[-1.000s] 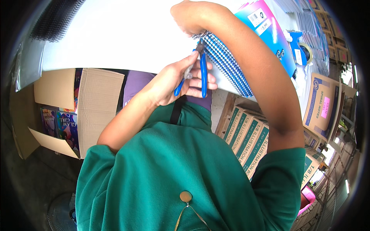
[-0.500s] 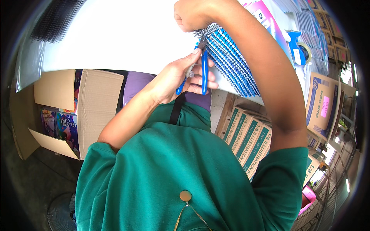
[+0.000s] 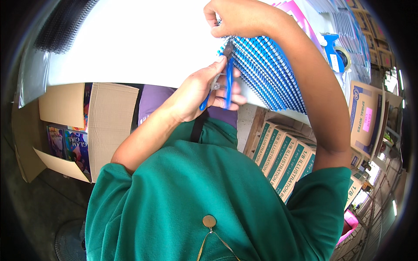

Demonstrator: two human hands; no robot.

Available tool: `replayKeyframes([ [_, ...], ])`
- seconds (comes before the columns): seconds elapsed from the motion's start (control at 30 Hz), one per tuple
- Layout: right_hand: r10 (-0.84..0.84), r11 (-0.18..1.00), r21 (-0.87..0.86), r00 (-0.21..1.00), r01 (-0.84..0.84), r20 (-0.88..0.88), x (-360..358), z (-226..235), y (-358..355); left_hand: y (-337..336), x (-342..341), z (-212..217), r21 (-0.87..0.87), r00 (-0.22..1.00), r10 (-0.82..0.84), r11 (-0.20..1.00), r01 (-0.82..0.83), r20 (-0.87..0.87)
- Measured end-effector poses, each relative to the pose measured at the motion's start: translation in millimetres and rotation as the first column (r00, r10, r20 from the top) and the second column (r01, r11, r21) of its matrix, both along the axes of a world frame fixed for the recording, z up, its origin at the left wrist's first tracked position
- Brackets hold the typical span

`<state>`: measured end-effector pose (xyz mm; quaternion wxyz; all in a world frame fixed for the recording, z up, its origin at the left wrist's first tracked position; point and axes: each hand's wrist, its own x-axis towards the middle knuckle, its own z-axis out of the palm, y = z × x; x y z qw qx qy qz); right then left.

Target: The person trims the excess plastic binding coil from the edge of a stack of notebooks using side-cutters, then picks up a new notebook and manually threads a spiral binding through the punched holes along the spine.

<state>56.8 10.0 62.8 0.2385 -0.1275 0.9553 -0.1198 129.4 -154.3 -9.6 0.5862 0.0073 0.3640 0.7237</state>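
Observation:
My left hand (image 3: 198,89) holds a pair of cutting pliers (image 3: 229,76) with blue handles, its fingers around the far handle. The dark jaws point away from me and meet the near-left corner of a fanned stack of blue spiral-bound notebooks (image 3: 270,71). Just beyond the jaws, my right hand (image 3: 230,19) is closed, with fingers curled in. A bit of dark spiral coil shows between its fingers, and more dark wire lies under the hand. The exact grip on it is partly hidden.
Black spiral coils (image 3: 65,26) lie at the table's far left. A blue tape dispenser (image 3: 334,54) stands right of my forearm, near pink covers (image 3: 294,11). Below the white table (image 3: 130,48) are an open carton (image 3: 113,126) at left and stacked boxes (image 3: 283,156) at right.
My right hand has moved slightly right and nearer over the stack, covering coil that showed before. The fanned notebooks have shifted a little right. The pliers' handles have drawn closer together.

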Motion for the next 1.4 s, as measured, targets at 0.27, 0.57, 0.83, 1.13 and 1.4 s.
replayKeyframes([
  [0.27, -0.060, 0.996, -0.070, 0.994, 0.054, -0.093, -0.2, -4.3, 7.1, -1.7, -0.5, 12.8, 0.036, 0.999, -0.035, 0.999, 0.034, 0.027],
  [0.57, -0.125, 0.983, -0.147, 0.984, 0.106, -0.130, 1.7, -4.5, 4.4, -9.7, 4.0, -25.9, 0.375, 0.961, -0.073, 0.927, -0.033, 0.267],
  [0.83, -0.218, 0.962, -0.193, 0.970, 0.195, -0.109, 6.8, 6.5, 3.9, -1.2, -8.4, 9.2, 0.137, 0.992, -0.034, 0.990, 0.017, 0.121],
  [1.13, -0.317, 0.918, -0.289, 0.941, 0.273, -0.118, 8.8, 9.6, 5.2, 9.8, -3.4, 24.5, 0.038, 1.000, -0.006, 0.999, 0.005, 0.007],
  [1.4, -0.374, 0.883, -0.363, 0.914, 0.298, -0.159, 0.1, -7.6, 8.4, 3.1, -3.6, 18.9, 0.203, 0.998, -0.035, 0.979, 0.022, 0.059],
])
